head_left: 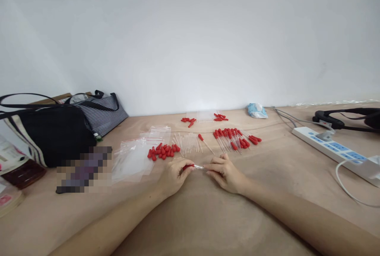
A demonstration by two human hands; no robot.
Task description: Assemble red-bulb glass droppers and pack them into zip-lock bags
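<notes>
My left hand [177, 173] pinches a red rubber bulb [189, 166] at the near middle of the table. From the bulb's end a clear glass tube [199, 167] runs across to my right hand [225, 172], whose fingertips are closed on it. Just beyond my left hand lies a pile of loose red bulbs [162, 151]. A row of bare glass tubes [190, 144] is laid out beside that pile. One dropper with its red bulb [201, 137] rests at the row's right end. Farther right, several bulb-topped droppers [230, 134] lie in a group.
Clear zip bags [130, 159] lie left of the bulbs. More tubes [205, 116] and red bulbs [220, 117] are near the wall. At left are a pixelated flat object [84, 169] and a black bag [56, 133]; at right, a power strip [332, 147] with cables and a black headset [329, 118].
</notes>
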